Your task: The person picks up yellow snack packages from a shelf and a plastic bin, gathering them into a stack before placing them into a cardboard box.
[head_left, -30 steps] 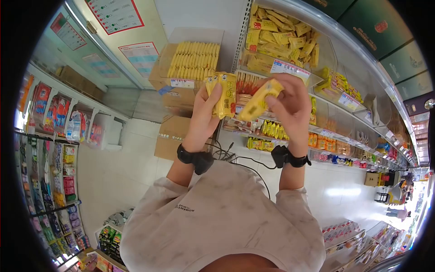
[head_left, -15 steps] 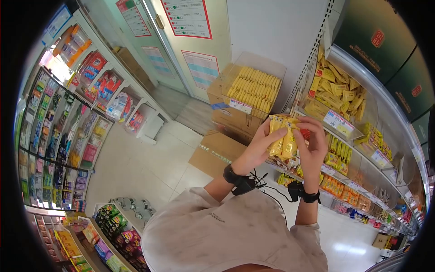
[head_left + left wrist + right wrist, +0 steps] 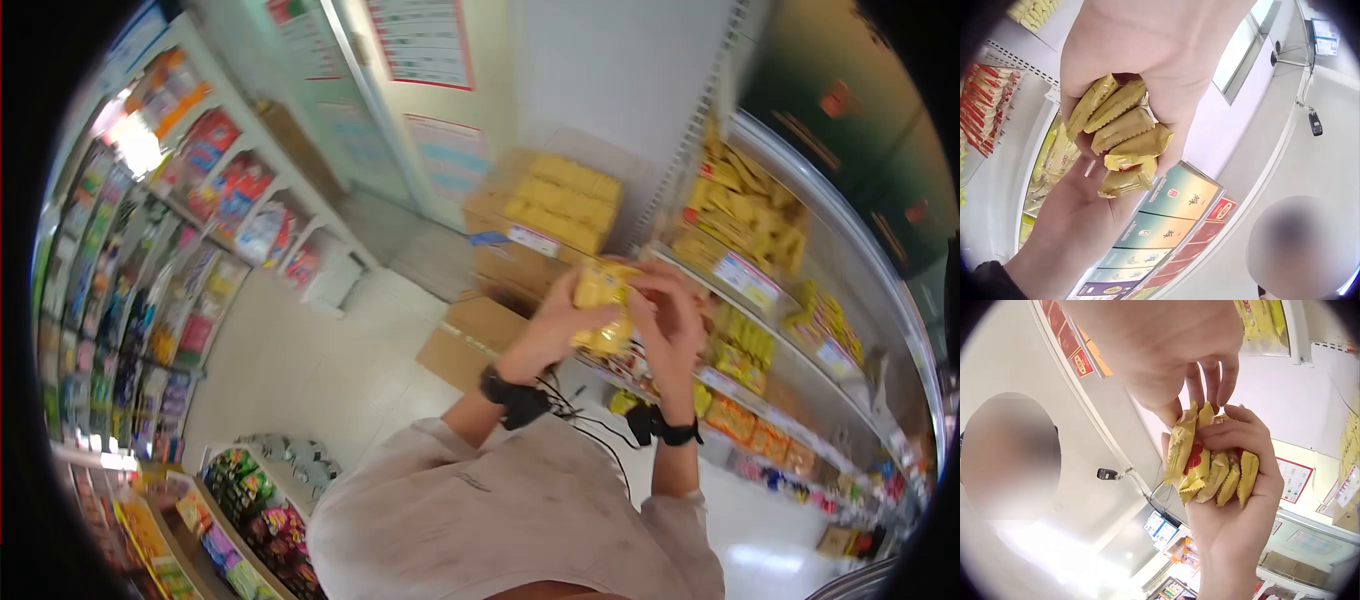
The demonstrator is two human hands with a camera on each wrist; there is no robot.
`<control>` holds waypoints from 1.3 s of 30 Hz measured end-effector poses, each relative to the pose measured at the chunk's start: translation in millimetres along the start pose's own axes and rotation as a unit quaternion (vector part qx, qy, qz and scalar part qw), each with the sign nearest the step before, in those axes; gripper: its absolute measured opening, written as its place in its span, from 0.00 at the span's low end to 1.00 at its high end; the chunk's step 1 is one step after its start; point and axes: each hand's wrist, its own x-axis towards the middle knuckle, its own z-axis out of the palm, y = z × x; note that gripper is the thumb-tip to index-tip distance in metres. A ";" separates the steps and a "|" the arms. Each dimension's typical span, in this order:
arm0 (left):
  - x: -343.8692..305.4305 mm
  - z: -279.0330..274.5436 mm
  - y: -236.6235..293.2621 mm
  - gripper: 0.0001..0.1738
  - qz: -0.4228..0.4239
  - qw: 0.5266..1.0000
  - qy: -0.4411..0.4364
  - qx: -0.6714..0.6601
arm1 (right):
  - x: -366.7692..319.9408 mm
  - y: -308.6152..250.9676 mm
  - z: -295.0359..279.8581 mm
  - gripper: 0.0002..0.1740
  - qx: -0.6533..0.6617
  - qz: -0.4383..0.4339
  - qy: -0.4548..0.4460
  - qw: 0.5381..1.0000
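Note:
My left hand (image 3: pixel 548 332) grips a bunch of several yellow snack packets (image 3: pixel 602 292) in front of my chest. They stand side by side in its palm, crimped ends outward, as the left wrist view shows. My right hand (image 3: pixel 672 318) is right up against the bunch. In the right wrist view its thumb and fingers pinch the end of the outermost packet (image 3: pixel 1180 447), while the left hand's fingers (image 3: pixel 1232 439) wrap over the others. A red mark shows on one yellow wrapper (image 3: pixel 1194 456).
A cardboard box (image 3: pixel 490 205) of neatly rowed yellow packets stands by the wall. To the right are shelves with a bin of loose yellow packets (image 3: pixel 745 210). An open carton (image 3: pixel 470 340) sits on the floor, cables (image 3: pixel 565 400) hang before me, and stocked racks (image 3: pixel 130 290) line the left.
A second ago my right hand held one packet apart from the left hand's bunch; it has since come in against the bunch. My view has swung left, and both hands are slightly further left than half a second ago.

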 end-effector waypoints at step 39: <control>11.7 11.4 -22.2 0.28 0.008 0.996 0.083 0.007 | 24.1 -51.2 -120.4 0.20 0.024 0.119 0.117 0.986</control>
